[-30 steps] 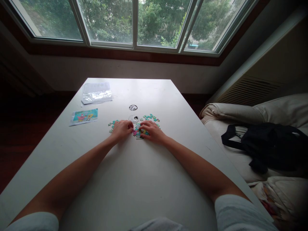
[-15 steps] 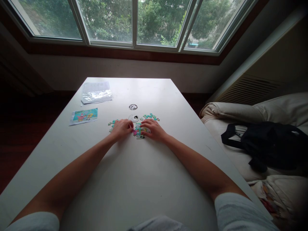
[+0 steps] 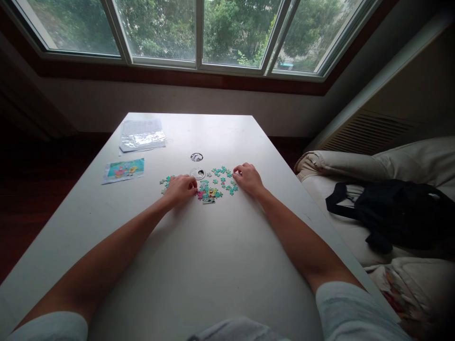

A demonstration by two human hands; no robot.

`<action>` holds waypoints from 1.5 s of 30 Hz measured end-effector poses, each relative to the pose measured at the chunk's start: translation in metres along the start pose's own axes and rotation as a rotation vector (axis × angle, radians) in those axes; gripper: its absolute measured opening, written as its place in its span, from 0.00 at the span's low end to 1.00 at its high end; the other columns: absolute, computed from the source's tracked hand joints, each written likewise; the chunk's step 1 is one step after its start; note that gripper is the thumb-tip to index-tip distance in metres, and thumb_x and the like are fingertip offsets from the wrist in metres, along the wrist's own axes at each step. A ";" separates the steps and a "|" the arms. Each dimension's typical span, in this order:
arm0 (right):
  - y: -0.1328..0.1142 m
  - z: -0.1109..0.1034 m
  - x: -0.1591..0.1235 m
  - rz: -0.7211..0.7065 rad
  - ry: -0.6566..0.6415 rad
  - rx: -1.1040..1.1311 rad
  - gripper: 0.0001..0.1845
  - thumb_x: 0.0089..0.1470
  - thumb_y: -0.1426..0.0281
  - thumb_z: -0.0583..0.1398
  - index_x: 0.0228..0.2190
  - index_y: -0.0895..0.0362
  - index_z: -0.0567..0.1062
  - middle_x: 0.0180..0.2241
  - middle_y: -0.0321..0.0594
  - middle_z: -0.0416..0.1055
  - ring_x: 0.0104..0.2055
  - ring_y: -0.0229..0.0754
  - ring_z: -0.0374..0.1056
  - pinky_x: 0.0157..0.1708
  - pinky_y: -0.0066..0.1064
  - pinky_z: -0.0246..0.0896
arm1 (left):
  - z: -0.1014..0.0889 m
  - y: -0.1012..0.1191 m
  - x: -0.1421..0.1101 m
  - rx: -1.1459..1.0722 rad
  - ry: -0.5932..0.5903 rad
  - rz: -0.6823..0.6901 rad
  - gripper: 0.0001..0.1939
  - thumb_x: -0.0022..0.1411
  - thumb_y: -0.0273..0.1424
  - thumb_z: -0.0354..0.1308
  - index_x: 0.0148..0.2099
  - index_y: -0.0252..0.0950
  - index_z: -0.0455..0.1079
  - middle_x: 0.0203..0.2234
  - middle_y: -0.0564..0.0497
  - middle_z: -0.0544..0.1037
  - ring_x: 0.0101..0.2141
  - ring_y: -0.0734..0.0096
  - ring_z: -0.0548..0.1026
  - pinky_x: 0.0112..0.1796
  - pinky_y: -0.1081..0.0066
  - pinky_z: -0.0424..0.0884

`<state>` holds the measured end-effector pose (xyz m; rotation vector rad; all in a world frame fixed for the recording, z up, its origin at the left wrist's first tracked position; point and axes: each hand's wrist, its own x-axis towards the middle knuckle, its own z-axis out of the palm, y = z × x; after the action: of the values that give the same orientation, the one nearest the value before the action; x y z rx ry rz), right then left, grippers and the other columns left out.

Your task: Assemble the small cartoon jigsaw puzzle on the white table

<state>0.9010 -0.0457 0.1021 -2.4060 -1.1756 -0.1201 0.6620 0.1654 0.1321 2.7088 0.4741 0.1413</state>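
A partly joined jigsaw puzzle (image 3: 209,193), pink, yellow and teal, lies on the white table (image 3: 199,265). My left hand (image 3: 180,189) is at its left edge, thumb and fingertips pinched together; whatever they hold is too small to make out. Some loose teal pieces (image 3: 165,181) show just beyond that hand, partly covered by it. To the puzzle's right, several loose jigsaw pieces (image 3: 223,171) are spread out. Beside their right side is my right hand (image 3: 249,179), fingers bent and slightly apart, fingertips close to the outermost pieces.
Two round marked discs (image 3: 196,157) are on the table past the puzzle. A colourful picture sheet (image 3: 124,170) lies at the left, with a clear plastic packet of papers (image 3: 142,136) behind it. Right of the table, a dark bag (image 3: 398,213) rests on a cream sofa (image 3: 337,166).
My right hand has moved off the puzzle to the right, beside the loose pieces, uncovering the puzzle's right part and more pieces. My left hand has stayed almost still.
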 end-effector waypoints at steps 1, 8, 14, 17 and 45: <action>-0.002 0.000 -0.001 -0.006 0.005 -0.002 0.08 0.59 0.65 0.62 0.38 0.53 0.81 0.37 0.45 0.72 0.45 0.49 0.65 0.48 0.39 0.60 | 0.000 0.000 0.000 0.000 0.002 -0.002 0.07 0.60 0.36 0.58 0.36 0.41 0.76 0.34 0.51 0.78 0.40 0.60 0.74 0.42 0.63 0.61; -0.018 -0.010 -0.003 -0.248 -0.118 0.121 0.05 0.59 0.68 0.62 0.35 0.54 0.79 0.36 0.42 0.74 0.41 0.45 0.65 0.44 0.36 0.58 | 0.002 -0.001 0.001 -0.001 0.010 0.006 0.06 0.60 0.35 0.59 0.35 0.41 0.76 0.34 0.51 0.79 0.40 0.60 0.74 0.42 0.62 0.61; -0.034 -0.017 -0.008 -0.377 -0.246 0.098 0.07 0.58 0.63 0.65 0.34 0.54 0.79 0.34 0.40 0.73 0.39 0.43 0.65 0.42 0.33 0.55 | 0.003 -0.002 0.000 -0.003 0.031 0.018 0.06 0.60 0.35 0.58 0.35 0.42 0.76 0.34 0.51 0.79 0.40 0.60 0.74 0.42 0.62 0.61; -0.037 -0.018 -0.009 -0.376 -0.254 0.090 0.07 0.57 0.64 0.65 0.36 0.54 0.79 0.35 0.40 0.73 0.39 0.44 0.65 0.41 0.33 0.54 | 0.004 -0.001 0.000 0.000 0.057 0.026 0.07 0.61 0.34 0.57 0.36 0.42 0.76 0.35 0.51 0.80 0.40 0.60 0.75 0.43 0.62 0.61; -0.051 -0.008 -0.017 -0.350 -0.300 0.367 0.06 0.54 0.74 0.56 0.36 0.54 0.72 0.34 0.36 0.72 0.36 0.40 0.65 0.40 0.32 0.60 | 0.003 0.006 -0.003 -0.033 0.127 0.007 0.10 0.65 0.32 0.52 0.41 0.42 0.76 0.38 0.51 0.82 0.43 0.59 0.75 0.47 0.60 0.60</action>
<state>0.8517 -0.0346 0.1232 -1.9252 -1.5907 0.3319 0.6617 0.1581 0.1320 2.6803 0.4940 0.3224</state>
